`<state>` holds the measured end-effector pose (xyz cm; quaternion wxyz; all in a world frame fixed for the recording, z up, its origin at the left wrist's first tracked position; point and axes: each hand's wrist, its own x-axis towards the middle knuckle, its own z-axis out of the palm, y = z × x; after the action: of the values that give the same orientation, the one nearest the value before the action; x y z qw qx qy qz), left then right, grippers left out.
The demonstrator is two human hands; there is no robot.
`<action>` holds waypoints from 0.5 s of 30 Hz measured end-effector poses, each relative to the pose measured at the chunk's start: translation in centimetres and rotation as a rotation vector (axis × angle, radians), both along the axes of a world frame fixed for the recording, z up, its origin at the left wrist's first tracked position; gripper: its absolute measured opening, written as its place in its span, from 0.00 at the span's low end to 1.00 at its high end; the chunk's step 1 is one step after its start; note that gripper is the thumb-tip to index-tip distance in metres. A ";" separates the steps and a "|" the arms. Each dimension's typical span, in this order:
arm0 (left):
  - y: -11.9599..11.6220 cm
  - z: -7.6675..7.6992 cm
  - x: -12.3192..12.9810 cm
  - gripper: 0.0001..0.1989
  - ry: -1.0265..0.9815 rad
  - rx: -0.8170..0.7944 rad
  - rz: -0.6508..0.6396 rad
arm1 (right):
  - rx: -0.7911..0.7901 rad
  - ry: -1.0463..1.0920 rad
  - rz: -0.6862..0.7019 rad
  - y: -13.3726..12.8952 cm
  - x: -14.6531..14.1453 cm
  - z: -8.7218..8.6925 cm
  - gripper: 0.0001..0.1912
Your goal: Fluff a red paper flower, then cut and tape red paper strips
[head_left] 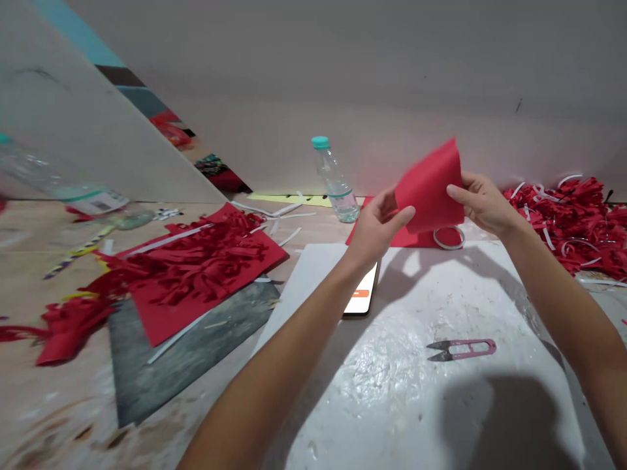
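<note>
Over the far edge of the white board (pixel 392 378), my left hand (pixel 379 222) and right hand (pixel 482 199) hold a red sheet (pixel 434 189), fingers pinching both sides. Pink snips (pixel 465 350) lie on the board; beyond it stands a bottle (pixel 337 183).

So the sheet (pixel 434 189) is solid red, same as the cut strips (pixel 196 261) and the shredded pile (pixel 580 225), with white ties (pixel 545 192) mixed into that pile. Bottle (pixel 337 186) is clear with a teal cap (pixel 321 142). Snips (pixel 473 348) have pinkish-purple handles and dark grey blades. White board (pixel 392 391), mottled dark grey mat (pixel 191 352), pale yellow strip (pixel 289 199) at the back. Phone screen (pixel 360 300) is white with an orange button, and the surface (pixel 53 405) is light tan with brown smudges.
</note>
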<state>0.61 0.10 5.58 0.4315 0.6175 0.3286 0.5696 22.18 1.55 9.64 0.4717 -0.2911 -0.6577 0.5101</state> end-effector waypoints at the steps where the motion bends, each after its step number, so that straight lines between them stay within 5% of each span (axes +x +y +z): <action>1: 0.4 0.5 0.1 0.30 -0.014 0.002 -0.044 | -0.019 0.000 0.011 -0.4 0.2 0.1 0.22; 6: 1.7 2.0 -0.1 0.23 -0.190 -0.018 -0.030 | 0.003 -0.117 -0.066 0.5 2.7 -1.7 0.20; 11: 1.6 2.0 -1.1 0.10 -0.174 0.115 0.022 | 0.100 -0.853 -0.165 2.0 4.9 -6.4 0.16; 15: 0.8 1.9 -1.3 0.05 -0.119 0.181 0.015 | 0.101 -0.903 -0.203 1.9 5.3 -8.9 0.09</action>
<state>-0.69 0.90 7.45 0.3884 0.6165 0.2543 0.6359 27.48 3.47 0.71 0.1994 -0.5233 -0.7896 0.2510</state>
